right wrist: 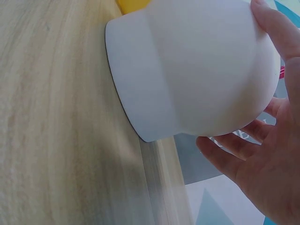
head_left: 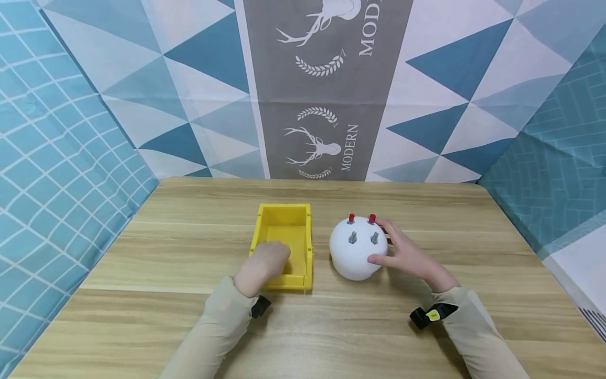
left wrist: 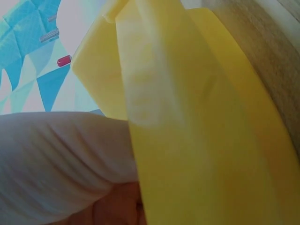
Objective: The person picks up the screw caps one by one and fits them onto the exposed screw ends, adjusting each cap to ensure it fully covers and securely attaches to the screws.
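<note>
White dome (head_left: 352,258) | right hand (head_left: 404,255) grips it wide | left hand (head_left: 269,259) in bin (head_left: 297,245), grip unclear

- Table (head_left: 360,326): wood-grained, lighter and darker bands running side to side; centred on 6 o'clock in the head view, back edge just above mid-frame.
- Back wall covering (head_left: 203,100): white, pale blue and deep blue triangles, from 11 round to 2 o'clock.
- Grey panel (head_left: 322,90): at 12 o'clock, white prints on it.
- Deer heads (head_left: 332,149): two, antlered; upper one cut by frame edge.
- Leaf sprigs (head_left: 319,69): curved, three seen.
- Lettering "MODERN" (head_left: 349,147): sideways, at lower deer's 3 o'clock.
- Left wall (head_left: 57,147): light blue, white grid lines; 9 to 10 o'clock.
- Right wall (head_left: 563,150): teal, brick-like print; between 2 and 3 o'clock.
- White patch (head_left: 575,268): near 4 o'clock, dark stripes (head_left: 592,322) low down.
</note>
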A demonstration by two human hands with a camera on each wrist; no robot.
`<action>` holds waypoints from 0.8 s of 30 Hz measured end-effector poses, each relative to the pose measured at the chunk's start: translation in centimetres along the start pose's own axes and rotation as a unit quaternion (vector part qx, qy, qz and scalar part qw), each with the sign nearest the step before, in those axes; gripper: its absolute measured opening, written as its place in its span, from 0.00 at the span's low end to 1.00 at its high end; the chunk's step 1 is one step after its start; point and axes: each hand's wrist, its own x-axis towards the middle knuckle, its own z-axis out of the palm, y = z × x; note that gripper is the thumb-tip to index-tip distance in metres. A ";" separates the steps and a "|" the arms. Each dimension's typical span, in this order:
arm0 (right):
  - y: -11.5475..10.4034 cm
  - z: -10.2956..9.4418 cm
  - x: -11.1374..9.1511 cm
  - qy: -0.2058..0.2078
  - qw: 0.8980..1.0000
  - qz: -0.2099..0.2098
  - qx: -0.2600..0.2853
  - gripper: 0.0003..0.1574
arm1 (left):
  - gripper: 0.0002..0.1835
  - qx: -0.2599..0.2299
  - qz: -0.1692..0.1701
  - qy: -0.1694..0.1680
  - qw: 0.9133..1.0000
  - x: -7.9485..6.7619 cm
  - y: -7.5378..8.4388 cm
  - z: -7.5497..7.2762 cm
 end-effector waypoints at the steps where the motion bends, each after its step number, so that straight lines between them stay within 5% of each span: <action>1: 0.0 0.0 0.0 -0.001 1.000 0.000 -0.001 0.58 | 0.13 -0.001 0.000 0.000 1.000 0.0 0.0 0.0; 24: -0.2 -0.1 0.0 -0.003 1.000 -0.009 0.004 0.57 | 0.13 0.021 0.022 0.034 0.999 0.2 0.3 -0.5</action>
